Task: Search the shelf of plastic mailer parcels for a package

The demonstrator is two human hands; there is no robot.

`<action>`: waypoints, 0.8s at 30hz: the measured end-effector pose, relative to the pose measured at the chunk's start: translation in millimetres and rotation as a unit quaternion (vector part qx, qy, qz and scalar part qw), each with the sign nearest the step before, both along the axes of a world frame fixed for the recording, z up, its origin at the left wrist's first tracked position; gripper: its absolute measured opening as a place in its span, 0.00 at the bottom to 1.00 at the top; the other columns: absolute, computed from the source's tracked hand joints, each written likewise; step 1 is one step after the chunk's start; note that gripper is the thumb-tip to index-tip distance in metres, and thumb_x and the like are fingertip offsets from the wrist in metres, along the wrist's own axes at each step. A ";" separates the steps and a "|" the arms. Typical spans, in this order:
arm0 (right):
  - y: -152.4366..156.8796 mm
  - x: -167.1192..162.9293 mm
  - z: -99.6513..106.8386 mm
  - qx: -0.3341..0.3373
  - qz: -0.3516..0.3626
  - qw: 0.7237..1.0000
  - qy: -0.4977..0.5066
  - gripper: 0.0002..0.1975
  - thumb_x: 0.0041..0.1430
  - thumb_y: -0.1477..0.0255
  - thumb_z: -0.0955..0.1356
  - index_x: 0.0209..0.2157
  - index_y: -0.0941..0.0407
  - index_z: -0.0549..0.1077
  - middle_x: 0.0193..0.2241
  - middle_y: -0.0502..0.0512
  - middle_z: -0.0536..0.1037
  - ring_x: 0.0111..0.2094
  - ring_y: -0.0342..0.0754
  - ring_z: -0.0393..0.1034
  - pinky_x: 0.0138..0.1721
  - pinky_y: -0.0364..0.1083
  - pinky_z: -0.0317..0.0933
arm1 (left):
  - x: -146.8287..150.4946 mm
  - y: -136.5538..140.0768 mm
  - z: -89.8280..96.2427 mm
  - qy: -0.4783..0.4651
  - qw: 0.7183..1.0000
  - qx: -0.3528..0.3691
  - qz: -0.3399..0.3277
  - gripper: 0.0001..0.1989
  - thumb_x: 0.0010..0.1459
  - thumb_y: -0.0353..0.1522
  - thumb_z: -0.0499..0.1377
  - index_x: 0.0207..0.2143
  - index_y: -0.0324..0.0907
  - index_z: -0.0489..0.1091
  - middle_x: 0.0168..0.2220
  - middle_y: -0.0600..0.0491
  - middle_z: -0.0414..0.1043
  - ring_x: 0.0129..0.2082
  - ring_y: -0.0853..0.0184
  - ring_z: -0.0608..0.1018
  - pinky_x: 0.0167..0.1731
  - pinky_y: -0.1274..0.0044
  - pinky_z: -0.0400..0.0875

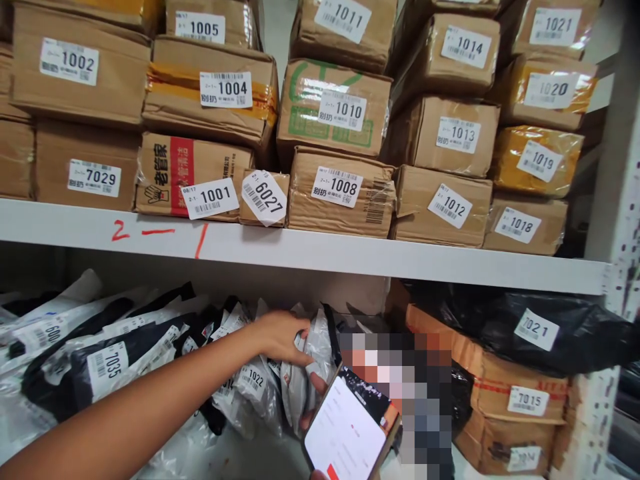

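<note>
One crinkled grey-white parcel bag (316,350)

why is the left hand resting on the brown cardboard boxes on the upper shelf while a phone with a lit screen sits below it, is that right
Not quite. The head view shows the left hand on the grey plastic mailer bags on the lower shelf, not the brown cardboard boxes above. The lit phone is indeed below it.

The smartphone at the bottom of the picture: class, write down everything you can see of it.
The smartphone is a flat slab with a dark rim, tilted so its lit screen faces the camera. The screen is mostly white, with a dark band along its upper end and a small red mark near the middle; nothing on it is legible. It sits low in the view in front of the lower shelf's soft parcels. Fingertips show at its left edge and below it, so a hand holds it. The left hand, above it, rests on a grey bag.
</note>
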State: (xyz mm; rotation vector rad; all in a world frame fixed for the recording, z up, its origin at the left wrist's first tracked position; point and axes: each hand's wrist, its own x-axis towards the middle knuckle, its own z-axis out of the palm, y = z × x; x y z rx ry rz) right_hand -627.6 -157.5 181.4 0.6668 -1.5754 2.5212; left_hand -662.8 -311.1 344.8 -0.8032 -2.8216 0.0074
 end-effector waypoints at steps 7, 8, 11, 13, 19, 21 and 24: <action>-21.9 18.0 -10.2 -0.057 -0.025 0.997 -0.054 0.35 0.34 0.47 0.72 0.42 0.53 0.74 0.25 0.59 0.81 0.18 0.49 0.69 0.25 0.50 0.68 | 3.4 -1.9 1.2 -0.020 0.999 0.014 0.025 0.21 0.50 0.47 0.53 0.38 0.42 0.71 0.34 0.49 0.77 0.33 0.61 0.76 0.30 0.75 0.66; -24.7 24.1 -10.6 -0.055 -0.093 0.994 -0.030 0.34 0.34 0.52 0.74 0.45 0.53 0.72 0.29 0.60 0.82 0.17 0.48 0.68 0.25 0.50 0.69 | 4.1 -2.8 4.0 -0.046 0.999 0.004 0.015 0.18 0.48 0.45 0.55 0.36 0.43 0.72 0.31 0.52 0.77 0.30 0.64 0.76 0.26 0.77 0.65; -26.1 40.1 -1.7 -0.030 -0.178 0.984 -0.007 0.45 0.37 0.56 0.74 0.57 0.54 0.58 0.42 0.67 0.79 0.12 0.41 0.62 0.16 0.45 0.63 | 7.4 -1.8 8.4 -0.082 0.996 -0.021 0.005 0.12 0.44 0.39 0.58 0.30 0.43 0.74 0.26 0.54 0.75 0.26 0.67 0.75 0.23 0.79 0.64; -22.4 47.2 9.2 -0.048 -0.172 0.984 -0.012 0.55 0.37 0.56 0.74 0.62 0.50 0.43 0.48 0.68 0.76 0.15 0.42 0.64 0.12 0.42 0.59 | 10.0 3.7 6.4 -0.043 0.999 -0.025 0.014 0.14 0.43 0.38 0.60 0.32 0.40 0.74 0.35 0.47 0.76 0.34 0.61 0.77 0.32 0.75 0.69; -14.4 54.9 33.9 0.015 -0.158 0.987 0.016 0.40 0.41 0.58 0.74 0.54 0.56 0.60 0.32 0.59 0.77 0.21 0.45 0.64 0.14 0.42 0.62 | 7.4 21.9 -3.8 -0.009 0.998 -0.060 0.032 0.17 0.47 0.33 0.59 0.40 0.35 0.73 0.45 0.37 0.73 0.48 0.51 0.73 0.50 0.62 0.63; -15.3 51.8 44.7 0.058 -0.177 0.981 0.051 0.28 0.45 0.60 0.72 0.48 0.55 0.67 0.33 0.58 0.76 0.21 0.43 0.63 0.17 0.42 0.63 | 4.4 22.5 -5.6 -0.038 0.996 -0.069 0.049 0.13 0.48 0.32 0.57 0.36 0.37 0.74 0.42 0.38 0.76 0.45 0.50 0.75 0.49 0.60 0.64; -16.6 40.4 64.2 0.083 -0.127 0.986 0.069 0.25 0.48 0.62 0.71 0.47 0.55 0.67 0.35 0.57 0.76 0.21 0.42 0.63 0.15 0.40 0.61 | 2.7 19.7 -10.0 -0.036 0.995 -0.053 0.072 0.12 0.50 0.32 0.55 0.35 0.37 0.75 0.41 0.39 0.76 0.46 0.51 0.75 0.50 0.61 0.62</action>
